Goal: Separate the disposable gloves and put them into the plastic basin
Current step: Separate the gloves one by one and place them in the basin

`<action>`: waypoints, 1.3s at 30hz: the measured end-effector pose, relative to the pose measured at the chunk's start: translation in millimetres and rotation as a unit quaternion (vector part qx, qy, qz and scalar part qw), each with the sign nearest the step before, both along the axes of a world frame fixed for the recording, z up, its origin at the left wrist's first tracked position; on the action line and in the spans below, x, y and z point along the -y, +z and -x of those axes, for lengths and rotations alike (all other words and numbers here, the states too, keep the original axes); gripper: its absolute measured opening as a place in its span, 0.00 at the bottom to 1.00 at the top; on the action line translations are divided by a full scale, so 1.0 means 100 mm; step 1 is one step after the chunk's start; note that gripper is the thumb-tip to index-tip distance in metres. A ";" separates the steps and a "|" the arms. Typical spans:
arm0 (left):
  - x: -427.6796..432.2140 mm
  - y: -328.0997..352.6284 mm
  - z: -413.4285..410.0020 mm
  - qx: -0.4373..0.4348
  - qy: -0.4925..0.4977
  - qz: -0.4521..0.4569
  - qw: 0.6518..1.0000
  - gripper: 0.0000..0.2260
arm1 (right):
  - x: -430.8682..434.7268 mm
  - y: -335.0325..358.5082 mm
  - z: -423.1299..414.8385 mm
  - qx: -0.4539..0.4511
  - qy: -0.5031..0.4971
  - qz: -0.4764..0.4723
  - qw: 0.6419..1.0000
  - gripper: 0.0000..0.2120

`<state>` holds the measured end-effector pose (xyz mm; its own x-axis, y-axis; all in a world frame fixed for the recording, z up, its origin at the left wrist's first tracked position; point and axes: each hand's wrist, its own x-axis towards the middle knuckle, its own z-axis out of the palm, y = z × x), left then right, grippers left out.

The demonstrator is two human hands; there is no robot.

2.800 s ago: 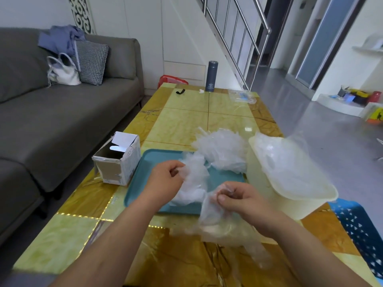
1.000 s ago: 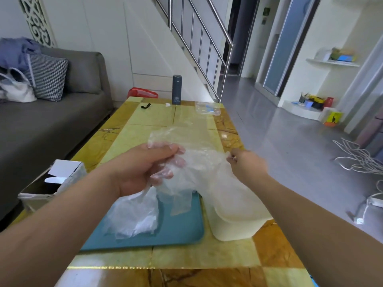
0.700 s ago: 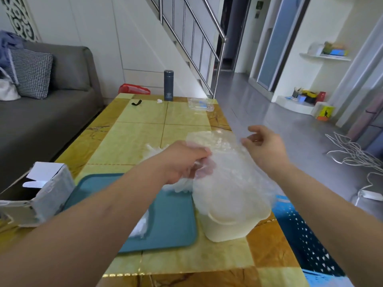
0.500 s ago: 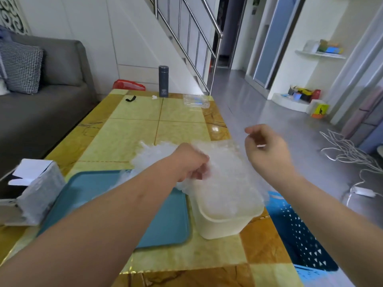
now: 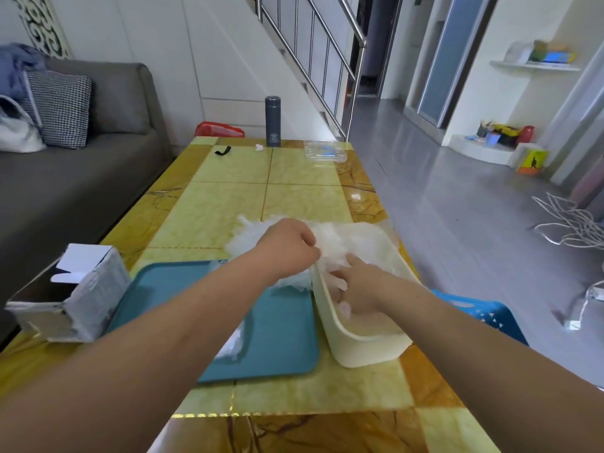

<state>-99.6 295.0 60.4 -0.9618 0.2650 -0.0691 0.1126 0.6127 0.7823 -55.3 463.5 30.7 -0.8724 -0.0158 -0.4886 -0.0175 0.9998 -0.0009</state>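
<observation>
A cream plastic basin (image 5: pixel 366 349) stands on the table, right of a teal tray (image 5: pixel 277 338). Clear disposable gloves (image 5: pixel 353 243) fill the basin's far part, and a pile of them (image 5: pixel 243 240) lies at the tray's far edge. One more crumpled glove (image 5: pixel 233 346) lies on the tray beside my left forearm. My left hand (image 5: pixel 287 250) hovers over the basin's left rim with curled fingers pinching glove film. My right hand (image 5: pixel 354 286) is inside the basin, fingers spread, pressing down on the gloves.
An open cardboard box (image 5: pixel 68 289) sits left of the tray. At the table's far end stand a dark flask (image 5: pixel 273 120), a clear packet (image 5: pixel 323 152) and a black clip (image 5: pixel 223 150). A blue basket (image 5: pixel 483 317) is on the floor at right; a grey sofa (image 5: pixel 81 178) at left.
Both hands carried a separated glove from over the tray to the basin. My right hand let go, then dropped into the basin and now presses the gloves down.
</observation>
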 end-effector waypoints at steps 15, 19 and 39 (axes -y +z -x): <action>0.54 -0.26 -0.35 -0.070 -0.006 -0.003 0.998 0.03 | 0.15 0.50 -0.28 -0.252 -0.136 0.128 0.949 0.28; 1.08 -0.56 -0.54 -0.091 0.003 0.237 0.967 0.12 | 0.76 0.60 -0.40 -0.372 -0.047 0.212 0.902 0.25; 1.82 -0.61 -0.60 -0.079 0.096 -0.013 0.992 0.08 | 1.52 -0.30 -0.45 -0.175 -0.072 0.441 0.878 0.39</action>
<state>-39.7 113.5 -1.0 -0.9930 0.0760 0.0904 0.1180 0.6146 0.7799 -10.2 311.3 1.2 -0.9904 -0.1310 -0.0442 -0.0446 0.6055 -0.7946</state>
